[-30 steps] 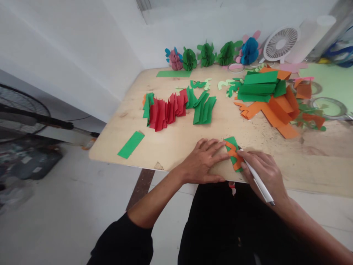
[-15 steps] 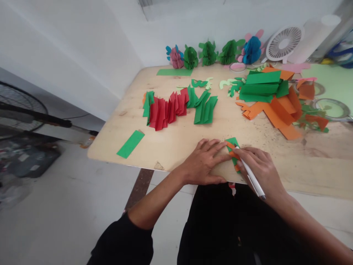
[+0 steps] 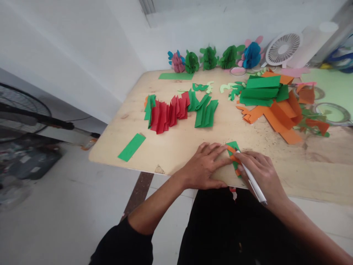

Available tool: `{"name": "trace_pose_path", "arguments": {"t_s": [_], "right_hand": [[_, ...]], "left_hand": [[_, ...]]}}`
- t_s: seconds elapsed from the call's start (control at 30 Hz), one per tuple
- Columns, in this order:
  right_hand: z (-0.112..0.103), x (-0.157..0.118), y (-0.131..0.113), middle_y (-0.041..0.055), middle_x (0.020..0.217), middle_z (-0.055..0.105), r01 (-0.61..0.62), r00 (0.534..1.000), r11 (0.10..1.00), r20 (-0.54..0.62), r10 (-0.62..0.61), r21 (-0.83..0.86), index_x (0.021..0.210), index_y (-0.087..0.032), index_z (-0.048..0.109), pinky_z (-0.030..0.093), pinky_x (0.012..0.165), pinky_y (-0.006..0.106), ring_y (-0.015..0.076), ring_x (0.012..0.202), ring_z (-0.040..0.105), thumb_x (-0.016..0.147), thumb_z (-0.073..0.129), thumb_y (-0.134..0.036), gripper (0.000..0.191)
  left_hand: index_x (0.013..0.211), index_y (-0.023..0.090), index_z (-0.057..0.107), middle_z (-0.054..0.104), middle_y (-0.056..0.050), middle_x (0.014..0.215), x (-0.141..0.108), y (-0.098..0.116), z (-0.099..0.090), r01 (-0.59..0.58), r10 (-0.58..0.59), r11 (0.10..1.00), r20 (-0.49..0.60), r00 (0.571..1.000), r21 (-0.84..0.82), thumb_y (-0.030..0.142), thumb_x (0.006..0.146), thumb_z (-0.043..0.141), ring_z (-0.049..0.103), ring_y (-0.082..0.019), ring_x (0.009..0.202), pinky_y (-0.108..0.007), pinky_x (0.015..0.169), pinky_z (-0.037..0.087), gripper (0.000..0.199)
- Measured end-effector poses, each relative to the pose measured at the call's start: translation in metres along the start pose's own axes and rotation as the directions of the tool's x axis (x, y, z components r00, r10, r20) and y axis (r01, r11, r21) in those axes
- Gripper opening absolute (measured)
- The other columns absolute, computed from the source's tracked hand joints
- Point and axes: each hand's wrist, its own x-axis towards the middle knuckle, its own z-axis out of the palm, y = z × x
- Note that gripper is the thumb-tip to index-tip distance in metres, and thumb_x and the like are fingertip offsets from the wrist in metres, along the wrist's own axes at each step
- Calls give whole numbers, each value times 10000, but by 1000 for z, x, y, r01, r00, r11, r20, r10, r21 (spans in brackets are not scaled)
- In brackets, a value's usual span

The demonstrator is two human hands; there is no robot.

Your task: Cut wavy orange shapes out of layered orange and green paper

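My right hand [image 3: 260,171] is closed around a white pen [image 3: 252,180], its tip at an orange paper cutout [image 3: 235,158]. The cutout lies on a green paper strip [image 3: 231,144] near the table's front edge. My left hand [image 3: 208,163] rests flat with fingers spread, its fingertips touching the left side of the cutout and strip. Both hands partly cover the two papers, so the cutout's full outline is hidden.
Folded red papers [image 3: 168,112] and folded green papers [image 3: 206,112] stand mid-table. A single green strip [image 3: 131,147] lies at left. Orange sheets [image 3: 284,114] and a green stack [image 3: 261,90] are piled right. Honeycomb paper figures [image 3: 209,59] and a small white fan [image 3: 284,49] line the wall.
The whole view has shifted slightly, so the table sits a little lower in it. Both hands, the pen and the papers keep nearly the same places relative to each other.
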Motion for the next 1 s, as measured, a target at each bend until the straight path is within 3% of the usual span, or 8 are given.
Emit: {"name": "trace_pose_path", "arguments": {"t_s": [0.37,1.0], "right_hand": [[2,-4,3,99,1157,696,-1,1000,1000,19,1,20,1344,-190,506,423,878,440,290,1124,574,867,530,-192,477],[4,-3,3,98,1126,706,-7,1000,1000,1,7,4,1337,-211,512,440,879,443,274,1083,599,921,499,-228,417]], "left_hand": [[1410,281,442,337,-90,1543,0,1,-2,4,-4,1000,1,1000,-19,688,827,535,268,-339,1405,-553,1131,192,717],[1413,246,437,380,-99,1519,-7,18,2,84,-84,996,-23,996,-16,650,858,513,284,-335,1398,-553,1131,204,691]]}}
